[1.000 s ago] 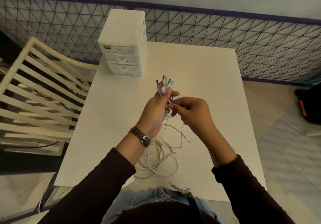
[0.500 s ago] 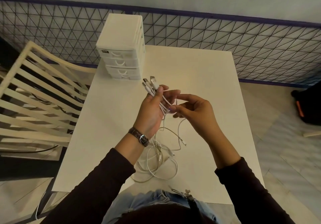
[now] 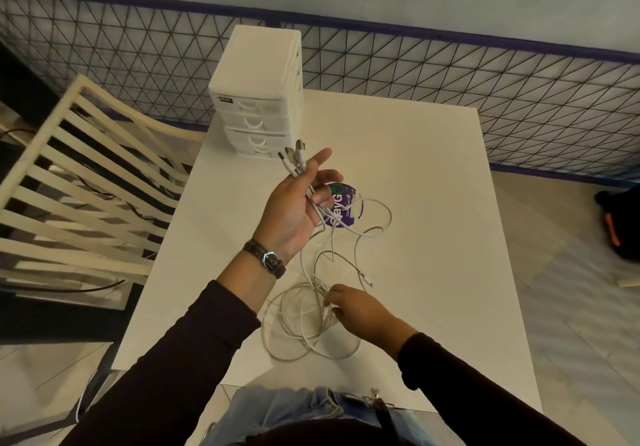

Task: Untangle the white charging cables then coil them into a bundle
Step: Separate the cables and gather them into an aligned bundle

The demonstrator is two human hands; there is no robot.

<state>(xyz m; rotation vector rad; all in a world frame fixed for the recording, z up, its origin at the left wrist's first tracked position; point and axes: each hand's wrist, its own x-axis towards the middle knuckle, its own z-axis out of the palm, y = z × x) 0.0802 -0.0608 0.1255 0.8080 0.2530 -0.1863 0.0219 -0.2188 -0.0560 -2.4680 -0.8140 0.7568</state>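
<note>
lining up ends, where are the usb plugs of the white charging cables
Head view: the metal-tipped USB plugs stick up from the left hand, left of centre, just in front of the white plastic drawer unit.

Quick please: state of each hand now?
Left hand: closed, holding the white charging cables near their plugs.
Right hand: at the loops; grip cannot be told.

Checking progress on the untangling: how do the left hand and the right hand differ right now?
The left hand is raised, palm up, gripping the cables just below their plugs. The right hand is low, near the front edge of the table, pinching a strand in the loose loops. The left wrist wears a watch; the right shows none. Both have dark sleeves and hold the same white cables.
</note>
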